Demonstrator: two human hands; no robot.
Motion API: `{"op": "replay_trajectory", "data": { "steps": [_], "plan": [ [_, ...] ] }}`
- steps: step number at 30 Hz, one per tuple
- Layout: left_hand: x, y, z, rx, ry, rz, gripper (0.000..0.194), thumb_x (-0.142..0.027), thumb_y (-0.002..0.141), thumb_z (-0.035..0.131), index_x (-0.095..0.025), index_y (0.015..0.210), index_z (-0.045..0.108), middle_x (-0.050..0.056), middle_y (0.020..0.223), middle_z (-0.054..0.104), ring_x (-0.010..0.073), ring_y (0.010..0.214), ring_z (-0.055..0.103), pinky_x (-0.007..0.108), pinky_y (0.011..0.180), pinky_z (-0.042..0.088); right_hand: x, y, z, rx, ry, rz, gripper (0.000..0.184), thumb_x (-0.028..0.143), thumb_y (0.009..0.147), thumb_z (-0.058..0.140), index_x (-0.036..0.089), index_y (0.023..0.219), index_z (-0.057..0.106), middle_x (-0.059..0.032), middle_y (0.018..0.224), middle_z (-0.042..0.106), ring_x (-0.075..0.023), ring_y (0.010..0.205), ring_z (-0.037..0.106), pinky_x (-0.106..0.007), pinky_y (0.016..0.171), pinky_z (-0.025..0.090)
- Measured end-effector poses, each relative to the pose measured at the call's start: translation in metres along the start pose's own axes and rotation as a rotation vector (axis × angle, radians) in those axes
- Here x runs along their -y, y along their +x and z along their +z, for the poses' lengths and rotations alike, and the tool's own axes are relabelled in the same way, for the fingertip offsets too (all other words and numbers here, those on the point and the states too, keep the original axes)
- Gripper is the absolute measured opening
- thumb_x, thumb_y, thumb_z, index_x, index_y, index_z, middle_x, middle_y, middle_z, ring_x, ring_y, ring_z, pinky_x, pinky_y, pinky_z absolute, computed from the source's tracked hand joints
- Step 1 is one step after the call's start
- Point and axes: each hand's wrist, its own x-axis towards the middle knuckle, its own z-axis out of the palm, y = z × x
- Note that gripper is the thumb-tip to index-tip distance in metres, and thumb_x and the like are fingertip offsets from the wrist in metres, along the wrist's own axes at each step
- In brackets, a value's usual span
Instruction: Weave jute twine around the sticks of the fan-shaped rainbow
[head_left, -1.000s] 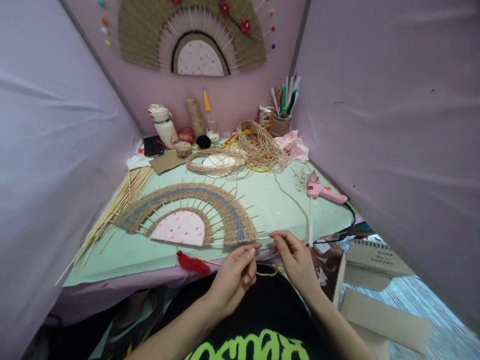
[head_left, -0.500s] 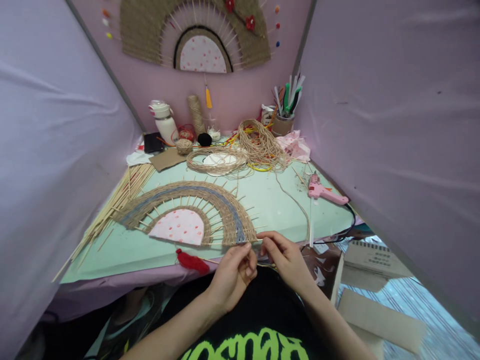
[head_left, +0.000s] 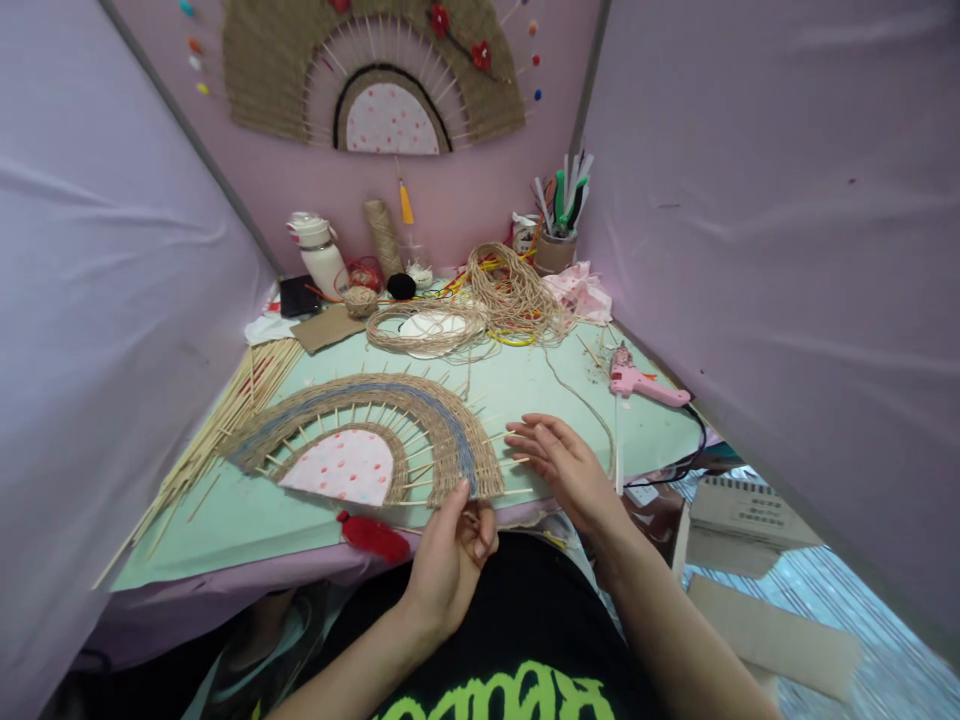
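A half-round woven piece of jute and blue cord on thin wooden sticks lies on the pale green table, with a pink dotted half-disc at its centre. My left hand pinches the bottom right edge of the weave near the table's front edge. My right hand lies with fingers stretched out over the stick ends at the weave's right side. A jute cord runs from there back to a loose heap of cord. A red tassel lies at the front edge.
A pink glue gun with a black cable lies at the right. Loose sticks run along the left edge. A bottle, cord spools, a tool cup and a cord ring stand at the back. Cardboard boxes sit lower right.
My right hand let go near the left hand, opened and moved up over the stick ends. My left hand slid slightly left and kept its pinch on the weave's edge.
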Motion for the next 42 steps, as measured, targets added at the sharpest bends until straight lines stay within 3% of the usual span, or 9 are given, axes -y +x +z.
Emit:
{"op": "replay_trajectory", "data": {
  "steps": [3, 5, 11, 16, 30, 37, 40, 42],
  "plan": [
    [-0.001, -0.003, 0.001, 0.000, 0.036, 0.033, 0.026, -0.036, 0.087, 0.051, -0.017, 0.070, 0.047, -0.005, 0.044, 0.040, 0.0076, 0.044, 0.030, 0.023, 0.050, 0.027, 0.004, 0.004, 0.013, 0.175, 0.205, 0.211, 0.029, 0.042, 0.079, 0.061, 0.020, 0.098, 0.059, -0.0088, 0.104, 0.066, -0.0178, 0.091, 0.063, -0.033, 0.085, 0.047],
    [0.001, -0.005, -0.001, -0.003, 0.057, 0.040, 0.026, -0.035, 0.087, 0.051, -0.017, 0.070, 0.047, -0.005, 0.045, 0.040, 0.0075, 0.044, 0.031, 0.024, 0.050, 0.027, 0.007, 0.005, 0.019, 0.242, 0.244, 0.271, 0.031, 0.044, 0.079, 0.058, 0.019, 0.097, 0.060, -0.0102, 0.106, 0.066, -0.0192, 0.094, 0.063, -0.033, 0.084, 0.048],
    [0.008, -0.004, -0.006, -0.016, 0.029, -0.007, 0.023, -0.031, 0.084, 0.056, -0.017, 0.069, 0.046, -0.006, 0.047, 0.041, 0.0072, 0.045, 0.032, 0.024, 0.051, 0.028, 0.016, 0.006, 0.025, 0.304, 0.256, 0.211, 0.033, 0.040, 0.084, 0.051, 0.018, 0.106, 0.061, -0.0084, 0.117, 0.061, -0.0161, 0.096, 0.060, -0.028, 0.085, 0.046],
    [0.007, -0.004, -0.009, -0.040, -0.025, -0.096, 0.025, -0.029, 0.080, 0.060, -0.017, 0.065, 0.044, -0.006, 0.045, 0.039, 0.0061, 0.044, 0.028, 0.023, 0.049, 0.025, 0.017, 0.006, 0.026, 0.315, 0.223, 0.172, 0.032, 0.038, 0.084, 0.053, 0.020, 0.107, 0.063, -0.0069, 0.114, 0.063, -0.0154, 0.093, 0.060, -0.025, 0.078, 0.047],
    [0.008, -0.002, -0.012, -0.077, -0.066, -0.069, 0.029, -0.028, 0.071, 0.070, -0.016, 0.063, 0.045, -0.004, 0.047, 0.045, 0.0044, 0.044, 0.031, 0.021, 0.049, 0.025, 0.016, 0.008, 0.029, 0.320, 0.143, 0.112, 0.030, 0.042, 0.081, 0.054, 0.021, 0.101, 0.064, -0.0078, 0.108, 0.065, -0.0171, 0.087, 0.062, -0.029, 0.074, 0.047],
    [0.008, 0.000, -0.012, -0.069, -0.090, -0.080, 0.026, -0.027, 0.074, 0.068, -0.016, 0.067, 0.045, -0.004, 0.049, 0.046, 0.0042, 0.043, 0.031, 0.020, 0.048, 0.024, 0.009, 0.014, 0.027, 0.284, 0.151, 0.140, 0.031, 0.043, 0.080, 0.057, 0.019, 0.098, 0.064, -0.0079, 0.106, 0.066, -0.0159, 0.083, 0.063, -0.028, 0.074, 0.047],
    [0.007, 0.000, -0.013, -0.025, -0.061, -0.099, 0.026, -0.032, 0.079, 0.064, -0.016, 0.068, 0.046, -0.004, 0.051, 0.047, 0.0047, 0.044, 0.035, 0.020, 0.049, 0.027, 0.005, 0.017, 0.023, 0.260, 0.180, 0.179, 0.029, 0.040, 0.078, 0.060, 0.018, 0.097, 0.064, -0.0081, 0.104, 0.066, -0.0156, 0.083, 0.063, -0.027, 0.074, 0.047],
    [0.006, -0.004, -0.014, 0.071, 0.036, -0.173, 0.026, -0.037, 0.080, 0.061, -0.015, 0.071, 0.050, -0.001, 0.059, 0.054, 0.0058, 0.048, 0.043, 0.020, 0.051, 0.031, 0.002, 0.019, 0.021, 0.248, 0.174, 0.205, 0.030, 0.040, 0.076, 0.062, 0.018, 0.096, 0.064, -0.0081, 0.102, 0.067, -0.0161, 0.085, 0.064, -0.027, 0.074, 0.048]
  ]
}}
